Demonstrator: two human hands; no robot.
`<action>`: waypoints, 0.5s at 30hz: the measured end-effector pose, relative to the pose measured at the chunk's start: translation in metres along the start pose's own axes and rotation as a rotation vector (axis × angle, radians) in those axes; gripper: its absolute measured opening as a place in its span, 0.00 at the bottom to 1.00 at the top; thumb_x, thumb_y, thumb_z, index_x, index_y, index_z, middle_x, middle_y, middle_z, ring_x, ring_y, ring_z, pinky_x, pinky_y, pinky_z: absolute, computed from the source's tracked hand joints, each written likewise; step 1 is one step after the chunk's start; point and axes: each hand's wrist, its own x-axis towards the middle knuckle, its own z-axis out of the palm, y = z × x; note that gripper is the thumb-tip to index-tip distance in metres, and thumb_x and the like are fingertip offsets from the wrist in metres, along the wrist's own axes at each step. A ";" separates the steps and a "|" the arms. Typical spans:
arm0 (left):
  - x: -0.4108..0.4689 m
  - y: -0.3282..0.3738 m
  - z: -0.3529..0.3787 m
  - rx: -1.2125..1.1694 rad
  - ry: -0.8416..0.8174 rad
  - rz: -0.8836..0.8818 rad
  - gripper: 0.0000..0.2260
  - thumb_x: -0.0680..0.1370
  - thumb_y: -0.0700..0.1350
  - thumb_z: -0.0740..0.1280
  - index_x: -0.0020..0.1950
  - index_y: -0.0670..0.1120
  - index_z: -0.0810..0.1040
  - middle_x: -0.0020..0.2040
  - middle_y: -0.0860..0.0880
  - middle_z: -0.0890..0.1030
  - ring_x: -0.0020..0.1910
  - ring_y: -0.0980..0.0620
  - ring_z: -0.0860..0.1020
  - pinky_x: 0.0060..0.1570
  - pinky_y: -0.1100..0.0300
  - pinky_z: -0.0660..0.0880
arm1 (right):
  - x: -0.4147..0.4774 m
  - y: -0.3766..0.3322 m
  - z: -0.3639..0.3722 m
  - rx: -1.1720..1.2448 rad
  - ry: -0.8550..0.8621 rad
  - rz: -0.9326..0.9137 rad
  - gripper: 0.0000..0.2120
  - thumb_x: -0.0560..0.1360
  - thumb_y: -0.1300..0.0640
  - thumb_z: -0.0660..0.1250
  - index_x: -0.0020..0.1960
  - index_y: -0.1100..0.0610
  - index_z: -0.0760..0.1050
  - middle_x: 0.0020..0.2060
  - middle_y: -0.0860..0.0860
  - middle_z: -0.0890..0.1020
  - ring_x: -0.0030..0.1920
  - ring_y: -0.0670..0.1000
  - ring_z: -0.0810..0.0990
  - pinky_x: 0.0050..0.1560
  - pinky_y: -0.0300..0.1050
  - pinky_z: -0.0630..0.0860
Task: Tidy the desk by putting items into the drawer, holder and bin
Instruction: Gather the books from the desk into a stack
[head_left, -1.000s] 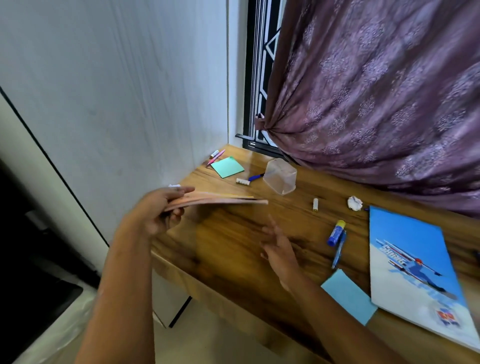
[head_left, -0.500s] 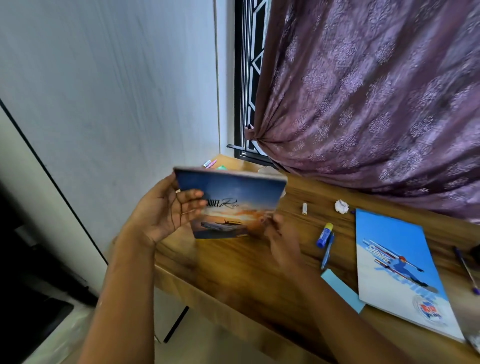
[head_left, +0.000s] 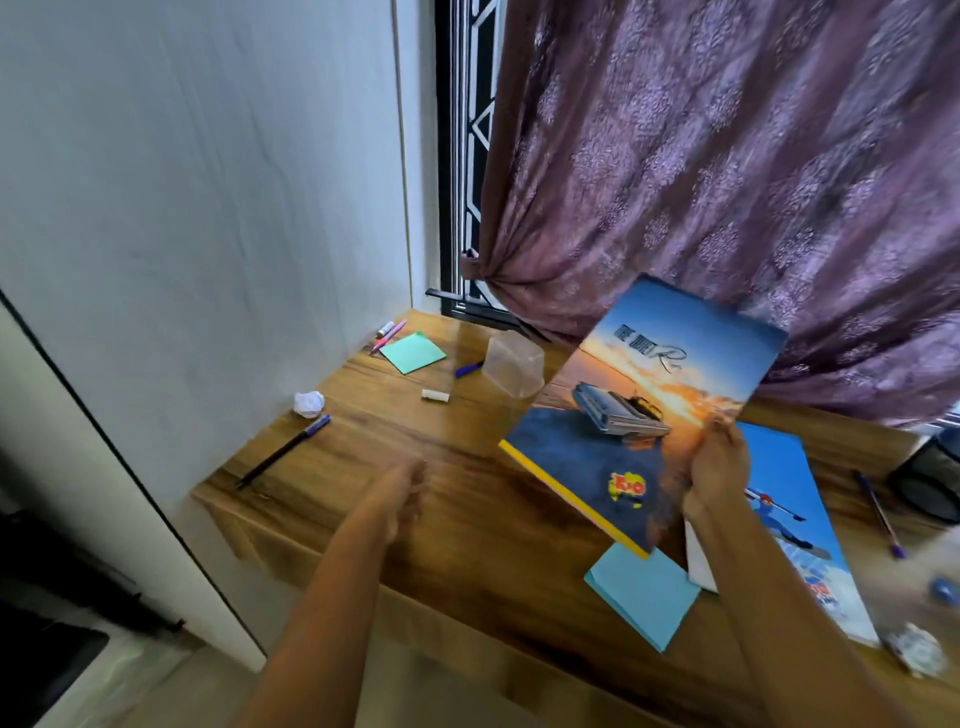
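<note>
1. At its right edge, the sunset-cover notebook (head_left: 639, 410) is pinched by the right hand (head_left: 719, 467) alone.
2. Change: both hands held it 0.5 s ago. The left hand (head_left: 402, 493) has let go and is empty, fingers loose, blurred, well left of the grip.
3. Likely frees the left hand for the drawer.
4. Notebook is raised off the desk (head_left: 467, 467) and tilted, with its yellow spine down-left of the grip and a car-at-sunset cover.
</note>
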 end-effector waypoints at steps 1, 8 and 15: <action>0.007 -0.003 0.005 0.015 0.045 0.021 0.07 0.80 0.44 0.61 0.45 0.45 0.75 0.35 0.48 0.74 0.30 0.53 0.70 0.25 0.64 0.66 | 0.006 0.001 -0.011 0.002 0.011 0.053 0.14 0.82 0.57 0.55 0.39 0.52 0.71 0.33 0.48 0.71 0.32 0.44 0.69 0.30 0.37 0.67; 0.068 -0.002 0.025 0.443 0.233 0.204 0.24 0.78 0.47 0.62 0.73 0.49 0.64 0.70 0.41 0.70 0.66 0.40 0.69 0.64 0.44 0.69 | 0.035 0.013 -0.072 -0.018 0.023 0.224 0.14 0.82 0.50 0.54 0.55 0.56 0.75 0.44 0.54 0.79 0.43 0.53 0.78 0.46 0.49 0.78; 0.108 0.015 0.041 0.893 0.346 0.263 0.29 0.79 0.53 0.59 0.77 0.50 0.52 0.73 0.40 0.65 0.71 0.39 0.62 0.70 0.46 0.58 | 0.057 0.013 -0.114 -0.086 0.044 0.236 0.14 0.81 0.49 0.57 0.59 0.57 0.74 0.43 0.56 0.81 0.40 0.55 0.79 0.47 0.52 0.76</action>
